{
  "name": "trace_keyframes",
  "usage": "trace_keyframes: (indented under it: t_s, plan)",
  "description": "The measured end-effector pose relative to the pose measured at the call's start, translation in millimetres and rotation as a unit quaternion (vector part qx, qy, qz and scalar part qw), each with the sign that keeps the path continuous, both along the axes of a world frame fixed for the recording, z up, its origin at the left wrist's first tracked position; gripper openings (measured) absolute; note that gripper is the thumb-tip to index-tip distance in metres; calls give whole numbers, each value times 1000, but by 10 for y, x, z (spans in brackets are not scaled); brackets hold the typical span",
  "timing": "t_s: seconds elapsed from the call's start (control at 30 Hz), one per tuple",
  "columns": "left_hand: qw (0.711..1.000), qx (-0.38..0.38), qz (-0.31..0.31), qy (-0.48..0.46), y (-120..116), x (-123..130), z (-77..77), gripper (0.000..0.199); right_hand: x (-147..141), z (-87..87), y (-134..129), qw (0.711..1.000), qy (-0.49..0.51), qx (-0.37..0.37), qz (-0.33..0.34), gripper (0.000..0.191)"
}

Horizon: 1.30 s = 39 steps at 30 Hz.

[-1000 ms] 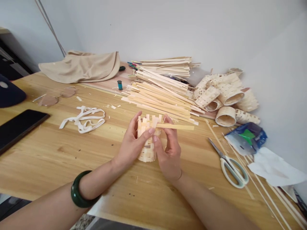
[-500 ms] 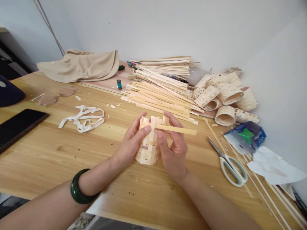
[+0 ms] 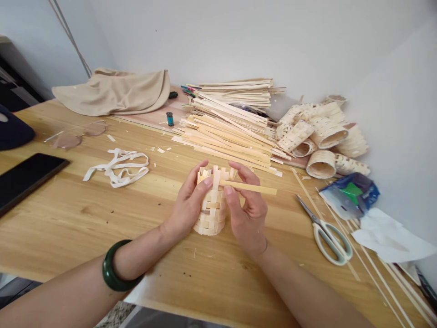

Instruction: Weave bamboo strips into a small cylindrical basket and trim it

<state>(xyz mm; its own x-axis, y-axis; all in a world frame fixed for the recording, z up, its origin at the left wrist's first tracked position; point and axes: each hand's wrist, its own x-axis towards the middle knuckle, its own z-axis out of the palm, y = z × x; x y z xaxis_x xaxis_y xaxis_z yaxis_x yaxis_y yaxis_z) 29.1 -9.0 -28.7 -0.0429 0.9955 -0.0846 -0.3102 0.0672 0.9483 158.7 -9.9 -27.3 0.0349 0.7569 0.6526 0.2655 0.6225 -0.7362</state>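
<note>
A small round basket [image 3: 210,218] of pale woven wood strips stands upright on the table between my hands, its strip ends sticking up at the rim. My left hand [image 3: 187,196] is closed around its left side, with the thumb pressed on the front near the top. A yellowish flat strip [image 3: 256,187] passes through the upper weave and juts out to the right. My right hand [image 3: 247,207] is closed on this strip close to the basket, thumb in front and fingers behind. The basket's far side is hidden.
Bundles of wood strips [image 3: 228,132] lie at the back. Finished woven tubes [image 3: 321,165] are piled back right. Scissors [image 3: 327,234] and long thin strips lie on the right. White ribbon [image 3: 126,168], a phone [image 3: 30,180], glasses [image 3: 68,140] and a thread spool [image 3: 170,119] are on the left.
The basket has turned slightly between my hands. The strip's free end and my right fingertips have shifted a little to the left; both hands keep their grip.
</note>
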Motion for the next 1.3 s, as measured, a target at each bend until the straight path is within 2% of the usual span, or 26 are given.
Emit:
trace_keyframes:
  t_s: [0.17, 0.27, 0.37, 0.43, 0.57, 0.67, 0.7, 0.83, 0.97, 1.07, 1.17, 1.3]
  plan:
    - [998, 17, 21, 50, -10, 14, -2, 62, 33, -53, 32, 999, -12, 34, 5, 18]
    - [998, 16, 7, 53, -11, 14, 3, 61, 29, -81, 29, 1000, -7, 23, -6, 13]
    - [998, 19, -1, 58, -12, 13, 9, 59, 12, -51, 21, 1000, 17, 3, -20, 6]
    - [998, 14, 6, 57, -9, 11, 10, 57, 8, -5, 24, 999, 13, 17, -24, 6]
    - [1000, -14, 5, 24, 16, -3, 12, 55, 33, 62, 37, 999, -26, 17, -24, 13]
    - [1000, -15, 4, 19, 39, -21, 17, 58, 56, 78, 39, 998, -55, 4, -41, 5]
    - [1000, -16, 10, 24, 44, -26, 21, 58, 62, 87, 38, 996, -75, 12, -52, 1]
    - [999, -18, 32, 33, 52, -34, 39, 57, 75, 176, 38, 980, -163, 67, -90, 6]
    - [999, -20, 32, 11, 59, -34, 45, 56, 93, 257, 46, 974, -187, 93, -91, 6]
    - [999, -25, 28, 4, 57, -20, 31, 57, 92, 226, 37, 986, -144, 58, -60, 10]
    - [999, -18, 37, 10, 33, 15, 12, 57, 64, 155, 7, 996, -73, -37, -40, 17]
    - [994, 39, 78, 65, -38, 76, -9, 51, -15, 152, -43, 993, -28, -110, -46, 22]
